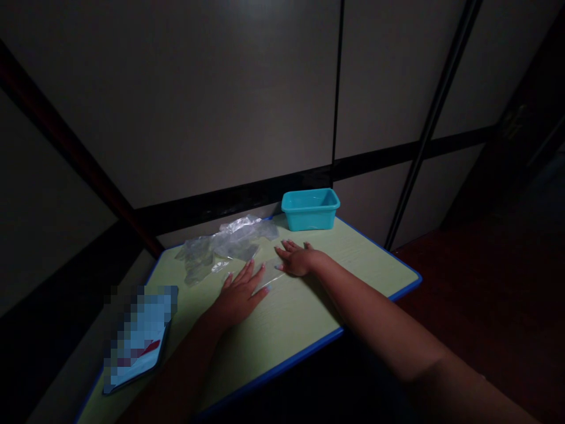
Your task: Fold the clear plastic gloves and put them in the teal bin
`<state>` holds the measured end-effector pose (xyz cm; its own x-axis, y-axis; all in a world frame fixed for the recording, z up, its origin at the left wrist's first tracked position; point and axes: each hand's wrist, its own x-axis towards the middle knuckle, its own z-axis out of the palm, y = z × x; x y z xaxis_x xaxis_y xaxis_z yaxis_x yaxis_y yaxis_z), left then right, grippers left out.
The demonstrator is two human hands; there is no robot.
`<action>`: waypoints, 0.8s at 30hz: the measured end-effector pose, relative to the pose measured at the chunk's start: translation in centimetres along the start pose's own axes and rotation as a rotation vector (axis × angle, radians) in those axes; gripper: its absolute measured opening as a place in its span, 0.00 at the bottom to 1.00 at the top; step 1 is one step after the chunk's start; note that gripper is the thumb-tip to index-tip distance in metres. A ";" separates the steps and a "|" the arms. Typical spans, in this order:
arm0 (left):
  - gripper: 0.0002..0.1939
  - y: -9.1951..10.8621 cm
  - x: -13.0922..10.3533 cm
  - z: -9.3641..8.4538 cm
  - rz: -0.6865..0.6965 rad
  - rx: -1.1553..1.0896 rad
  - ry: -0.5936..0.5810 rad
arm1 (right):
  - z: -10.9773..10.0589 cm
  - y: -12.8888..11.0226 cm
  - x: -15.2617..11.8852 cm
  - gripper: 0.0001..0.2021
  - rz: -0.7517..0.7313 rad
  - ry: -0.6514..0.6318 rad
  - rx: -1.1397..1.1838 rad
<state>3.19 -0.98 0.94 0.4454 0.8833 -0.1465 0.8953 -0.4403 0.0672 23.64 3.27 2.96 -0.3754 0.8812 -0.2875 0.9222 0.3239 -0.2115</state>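
Both hands rest palm down over a small clear plastic bag (pixel 270 273) lying flat on the table (pixel 282 324). My left hand (pixel 242 296) has its fingers spread at the bag's left side. At its right side lies my right hand (pixel 298 259), fingers stretched out and apart. Part of the bag is hidden under the hands, and its outline is faint in the dim light. Just beyond my left hand, a crumpled heap of clear plastic bags (pixel 233 238) spreads along the back of the table.
A turquoise plastic basket (pixel 311 218) stands at the table's back right corner. On the left edge lies a flat, dark-edged device with a bright, pixelated screen (pixel 145 335). Behind the table rise large panelled doors (pixel 242 106). The table has a blue rim.
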 end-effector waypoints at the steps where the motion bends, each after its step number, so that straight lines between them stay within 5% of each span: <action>1: 0.30 0.0 0.0 0.0 -0.003 -0.001 0.004 | 0.0 -0.1 0.0 0.34 0.000 0.027 0.004; 5: 0.32 0.2 0.1 0.0 -0.007 -0.010 0.000 | 0.3 -0.8 0.0 0.33 -0.034 0.089 0.001; 11: 0.33 -0.3 0.2 0.2 -0.087 -0.042 0.043 | 0.6 -1.0 0.1 0.35 -0.048 0.016 -0.009; 24: 0.37 0.2 -0.4 -0.6 -0.177 -0.057 -0.060 | 0.4 -0.6 -0.1 0.36 -0.026 -0.021 -0.002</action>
<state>3.21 -1.39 1.57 0.2811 0.9343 -0.2190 0.9593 -0.2673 0.0908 23.09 2.90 2.74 -0.4008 0.8650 -0.3017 0.9124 0.3468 -0.2175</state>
